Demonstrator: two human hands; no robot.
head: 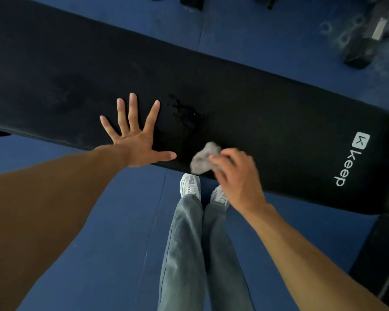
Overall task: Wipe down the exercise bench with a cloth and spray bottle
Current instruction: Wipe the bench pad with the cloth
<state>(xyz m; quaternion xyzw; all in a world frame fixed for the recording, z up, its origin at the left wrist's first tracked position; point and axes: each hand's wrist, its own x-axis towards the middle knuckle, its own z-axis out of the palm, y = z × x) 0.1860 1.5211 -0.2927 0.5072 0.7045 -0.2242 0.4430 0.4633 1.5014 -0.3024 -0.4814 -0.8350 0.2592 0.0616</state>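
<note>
A long black padded exercise bench (256,93) runs diagonally across the head view, with a white "Keep" logo near its right end. A wet patch of droplets (184,113) glistens on the pad's middle. My left hand (135,140) lies flat on the pad near its front edge, fingers spread wide, holding nothing. My right hand (236,176) grips a crumpled grey cloth (203,159) at the pad's front edge, just below and right of the wet patch. No spray bottle is in view.
Blue rubber floor (112,232) surrounds the bench. My legs in grey trousers and white shoes (190,185) stand close against the bench's front. A dumbbell (366,43) lies on the floor at the far right. Dark equipment bases sit at the top edge, and a black bench frame (377,254) at lower right.
</note>
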